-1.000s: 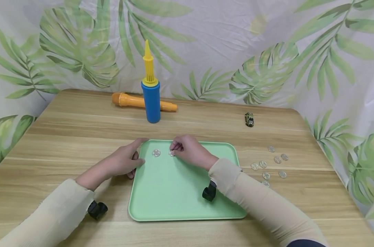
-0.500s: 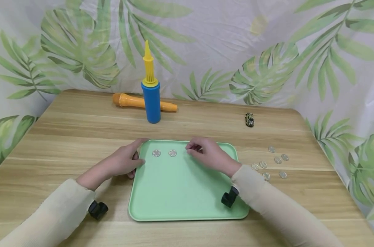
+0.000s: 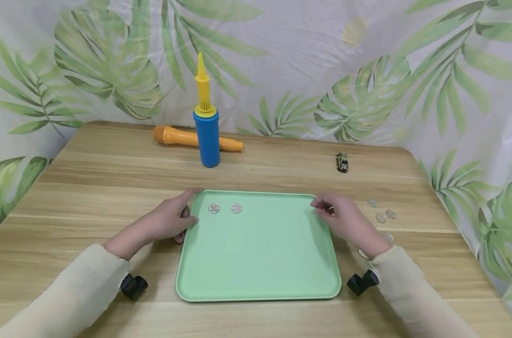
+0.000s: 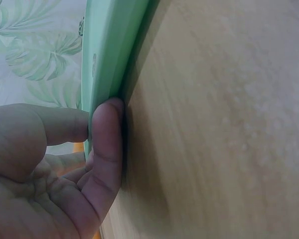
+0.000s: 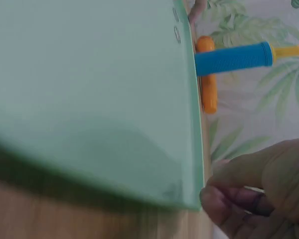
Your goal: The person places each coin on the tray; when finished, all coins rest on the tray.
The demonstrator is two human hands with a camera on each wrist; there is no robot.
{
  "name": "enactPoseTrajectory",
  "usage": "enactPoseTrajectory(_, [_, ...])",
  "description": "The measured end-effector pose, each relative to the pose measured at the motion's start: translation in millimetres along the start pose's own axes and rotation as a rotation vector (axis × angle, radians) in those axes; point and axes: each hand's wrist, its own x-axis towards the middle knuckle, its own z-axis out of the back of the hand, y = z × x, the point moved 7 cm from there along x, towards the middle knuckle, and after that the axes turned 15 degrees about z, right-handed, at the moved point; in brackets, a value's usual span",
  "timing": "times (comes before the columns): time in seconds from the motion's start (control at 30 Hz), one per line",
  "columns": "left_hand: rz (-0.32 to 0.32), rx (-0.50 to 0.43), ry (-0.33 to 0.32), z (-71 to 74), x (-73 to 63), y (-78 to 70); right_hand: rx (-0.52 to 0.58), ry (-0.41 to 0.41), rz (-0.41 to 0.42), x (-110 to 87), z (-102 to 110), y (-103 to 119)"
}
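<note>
Left grip (image 3: 169, 218) pinches tray (image 3: 260, 253) by left edge; right grip (image 3: 345, 217) relaxed, seemingly empty; tugging could slide 2 coins (image 3: 236, 208) aboard

The pump (image 3: 207, 141) hides the middle of the microphone (image 3: 177, 137), and the right arm (image 3: 401, 270) partly covers a coin (image 3: 363, 254). The head view's lower edge crops both sleeves (image 3: 67, 291); the right wrist view blurs the near rim of the tray (image 5: 97, 186).

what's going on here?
A person's left hand grips the left edge of a green tray on a wooden table. Two silvery coins lie on the tray, side by side near its far left corner. The right hand is at the far right corner, no coin visible in it. More coins lie on the table to the right.
</note>
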Motion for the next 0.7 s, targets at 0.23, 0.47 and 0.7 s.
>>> enactPoseTrajectory(0.23, [0.003, -0.002, -0.004, -0.1, 0.1, 1.0, -0.095, 0.002, -0.07, -31.1, 14, -22])
enactPoseTrajectory(0.47, [0.008, -0.002, 0.0, -0.1, 0.1, 0.5, -0.093, 0.041, -0.11, -50.7, 18, -37])
enactPoseTrajectory(0.7, [0.002, -0.003, -0.002, 0.3, -0.5, -0.1, -0.082, 0.059, -0.106, -53.5, 18, -42])
